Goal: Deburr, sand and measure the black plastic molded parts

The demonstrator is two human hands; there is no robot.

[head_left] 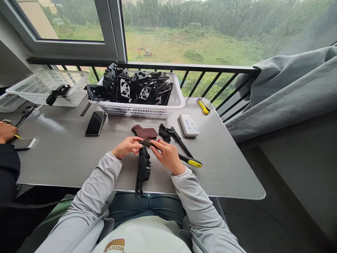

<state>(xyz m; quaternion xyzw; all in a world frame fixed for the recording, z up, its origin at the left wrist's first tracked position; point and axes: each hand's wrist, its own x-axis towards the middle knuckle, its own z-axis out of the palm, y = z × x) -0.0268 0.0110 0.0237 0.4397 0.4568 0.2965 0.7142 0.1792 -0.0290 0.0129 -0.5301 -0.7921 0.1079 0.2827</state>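
Observation:
My left hand [128,147] pinches the upper end of a long black plastic part [143,167]. The part's lower end reaches past the table's front edge. In my right hand [168,156] is a flat file [194,162], its black and yellow handle sticking out to the right beneath the palm. The file's metal blade touches or lies very close to the part's top end, by my left fingertips. Just beyond the hands lie folded pieces of brown sandpaper [145,132]. A dark caliper [181,141] rests beside a crumpled black piece [164,133].
A white plastic basket [137,111] heaped with black parts stands at the back. Another white basket [28,88] is at left. A phone [95,123], a white box [189,125] and a yellow cutter [203,106] lie on the table. Another person's hand [7,131] is at far left.

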